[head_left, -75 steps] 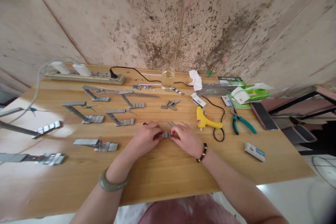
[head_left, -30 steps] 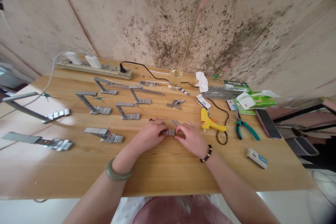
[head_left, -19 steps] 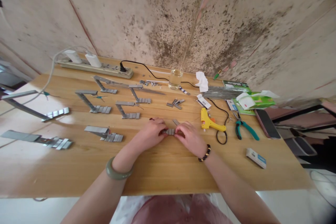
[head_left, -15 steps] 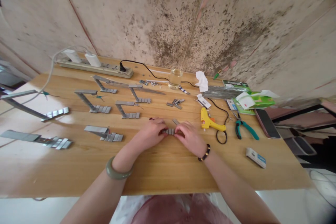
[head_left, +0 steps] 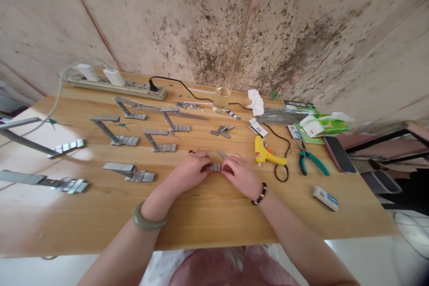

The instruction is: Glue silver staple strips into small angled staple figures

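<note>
Between our two hands, near the middle of the bench (head_left: 214, 223), we have a short row of small grey pieces (head_left: 215, 167), lying side by side. Our left hand (head_left: 194, 167) pinches the row at its left end, and our right hand (head_left: 239, 172) pinches the right end between thumb and fingers (the fingertips hide both ends, so we cannot count every piece). Just beyond the right hand we see a loose grey strip (head_left: 222, 155), and farther back a small pile of similar strips (head_left: 221, 131). Behind that pile stands a glass (head_left: 221, 99) of pale yellowish liquid. To our right lies a yellow glue gun (head_left: 268, 154), then teal-handled pliers (head_left: 313, 161), with a small white-and-blue box (head_left: 325, 198) nearer us and a phone (head_left: 339, 154) by the bench's right edge. A bundle of thin rods (head_left: 283, 115) lies behind the glue gun, beside a green tissue pack (head_left: 328, 124). To our left we see several grey assemblies (head_left: 129, 172) with segmented ends, some bent upward, and behind them a power strip (head_left: 117, 87) with white plugs (head_left: 114, 77).
</note>
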`<action>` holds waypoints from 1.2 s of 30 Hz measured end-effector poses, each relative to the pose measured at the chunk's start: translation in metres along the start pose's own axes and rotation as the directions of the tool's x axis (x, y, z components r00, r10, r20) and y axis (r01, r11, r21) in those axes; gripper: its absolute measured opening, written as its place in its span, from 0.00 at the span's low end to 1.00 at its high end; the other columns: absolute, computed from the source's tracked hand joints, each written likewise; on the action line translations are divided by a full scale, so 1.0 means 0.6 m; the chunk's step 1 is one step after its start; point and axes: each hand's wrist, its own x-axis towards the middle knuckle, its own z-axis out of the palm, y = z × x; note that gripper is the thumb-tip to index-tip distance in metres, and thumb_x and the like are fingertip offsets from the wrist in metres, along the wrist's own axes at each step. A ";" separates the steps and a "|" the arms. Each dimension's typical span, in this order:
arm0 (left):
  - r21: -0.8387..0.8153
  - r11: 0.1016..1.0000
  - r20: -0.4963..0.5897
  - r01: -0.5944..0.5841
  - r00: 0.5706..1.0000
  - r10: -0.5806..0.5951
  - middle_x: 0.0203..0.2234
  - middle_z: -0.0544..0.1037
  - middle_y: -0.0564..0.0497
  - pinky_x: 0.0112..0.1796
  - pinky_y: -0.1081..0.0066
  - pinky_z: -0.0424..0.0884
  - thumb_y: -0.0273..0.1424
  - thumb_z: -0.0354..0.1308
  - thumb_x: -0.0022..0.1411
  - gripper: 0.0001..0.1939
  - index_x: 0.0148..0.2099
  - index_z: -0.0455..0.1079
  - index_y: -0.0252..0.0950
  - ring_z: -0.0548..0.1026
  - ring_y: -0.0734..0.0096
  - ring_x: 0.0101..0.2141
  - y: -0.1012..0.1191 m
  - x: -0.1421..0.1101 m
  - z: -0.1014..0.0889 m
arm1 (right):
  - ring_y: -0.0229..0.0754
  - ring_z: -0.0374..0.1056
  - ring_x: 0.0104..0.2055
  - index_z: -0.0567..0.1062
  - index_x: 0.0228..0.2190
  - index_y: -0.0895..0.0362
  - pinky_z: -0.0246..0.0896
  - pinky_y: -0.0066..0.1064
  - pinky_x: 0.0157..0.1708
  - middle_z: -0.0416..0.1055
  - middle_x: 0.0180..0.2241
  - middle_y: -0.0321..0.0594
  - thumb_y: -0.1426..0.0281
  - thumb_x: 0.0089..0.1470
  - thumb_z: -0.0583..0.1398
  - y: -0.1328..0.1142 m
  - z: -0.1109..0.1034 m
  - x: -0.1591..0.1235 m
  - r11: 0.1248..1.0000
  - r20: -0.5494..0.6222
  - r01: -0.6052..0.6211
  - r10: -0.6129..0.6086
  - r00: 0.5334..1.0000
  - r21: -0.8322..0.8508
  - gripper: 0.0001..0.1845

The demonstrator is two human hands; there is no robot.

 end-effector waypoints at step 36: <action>0.084 0.996 0.006 0.004 1.000 -0.005 0.31 0.74 0.48 0.41 0.65 0.65 0.28 0.61 0.56 0.06 0.38 0.76 0.35 0.71 0.63 0.36 0.008 0.002 -0.003 | 0.42 0.66 0.39 0.71 0.32 0.57 0.62 0.35 0.42 0.73 0.33 0.39 0.82 0.54 0.56 0.011 -0.019 -0.006 0.998 -0.137 -0.009 0.017 0.990 0.057 0.09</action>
